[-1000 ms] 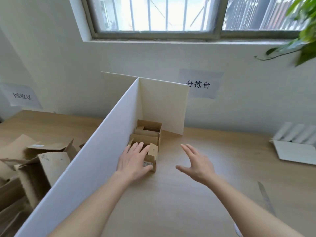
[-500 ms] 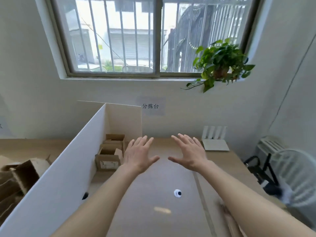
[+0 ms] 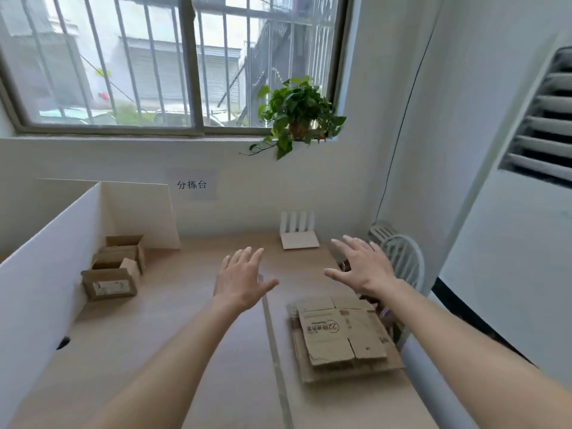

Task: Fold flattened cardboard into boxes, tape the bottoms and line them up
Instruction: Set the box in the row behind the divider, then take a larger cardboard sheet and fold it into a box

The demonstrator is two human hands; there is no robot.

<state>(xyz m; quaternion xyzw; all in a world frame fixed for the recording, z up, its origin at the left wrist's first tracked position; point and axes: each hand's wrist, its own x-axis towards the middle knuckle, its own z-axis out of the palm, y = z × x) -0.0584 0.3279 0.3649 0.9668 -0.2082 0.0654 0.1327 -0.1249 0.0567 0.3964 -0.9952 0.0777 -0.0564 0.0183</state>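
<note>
Your right hand (image 3: 365, 269) and left hand (image 3: 243, 278) hover with fingers spread, holding nothing; the flattened cardboard stack (image 3: 339, 335) lies below your right wrist, nearer that hand.

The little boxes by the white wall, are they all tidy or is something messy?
Mostly tidy. The folded boxes sit in a row along the white divider, flaps still up. The flat cardboard stack is a bit crooked, its top sheet turned askew. Both hands, left and right, are empty.

Brown flattened cardboard (image 3: 339, 335) with dark print lies on the pale wood table (image 3: 173, 351) beside a white divider (image 3: 46, 267).
</note>
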